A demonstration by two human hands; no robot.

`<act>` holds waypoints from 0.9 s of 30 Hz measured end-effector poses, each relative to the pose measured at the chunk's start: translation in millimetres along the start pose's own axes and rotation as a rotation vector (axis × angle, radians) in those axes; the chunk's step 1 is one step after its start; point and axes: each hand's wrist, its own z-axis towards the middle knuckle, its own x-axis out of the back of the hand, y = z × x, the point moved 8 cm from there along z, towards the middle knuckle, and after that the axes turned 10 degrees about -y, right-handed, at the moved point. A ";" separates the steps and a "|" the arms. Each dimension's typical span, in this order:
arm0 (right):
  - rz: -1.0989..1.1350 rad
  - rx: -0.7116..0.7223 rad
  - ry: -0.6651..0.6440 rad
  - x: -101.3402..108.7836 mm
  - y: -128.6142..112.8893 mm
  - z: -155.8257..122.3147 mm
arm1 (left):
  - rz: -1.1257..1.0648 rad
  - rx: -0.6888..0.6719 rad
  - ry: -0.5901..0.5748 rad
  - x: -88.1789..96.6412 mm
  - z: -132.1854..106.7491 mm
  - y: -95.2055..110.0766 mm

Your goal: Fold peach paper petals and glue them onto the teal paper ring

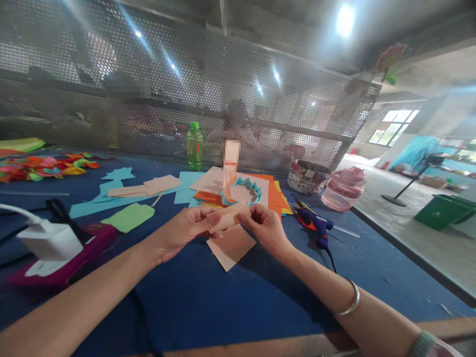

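and here we go, up over the blue table cover (186,307), the left hand (182,233) and the right hand (266,229) come together on a strip of peach paper (228,218). each hand is pinching 1 end between thumb and fingers, holding the strip in the air just above a peach paper square (231,246). that strip looks light and thin, soft enough to bend and easy to crease, so the ends are the place to take it, flat between the finger pads. just beyond, a teal scalloped paper ring (245,186) sits on a pile of orange paper (266,183), and off to the right a blue hot glue gun (311,223) lies on the cover. over on the left, a white charger (48,240) rests beside a magenta case (98,237), with black-handled scissors (61,215) just behind.
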 end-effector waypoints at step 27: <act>0.082 -0.019 -0.070 -8.1 4.6 -1.1 | 0.118 0.026 0.086 4.5 -1.2 -2.7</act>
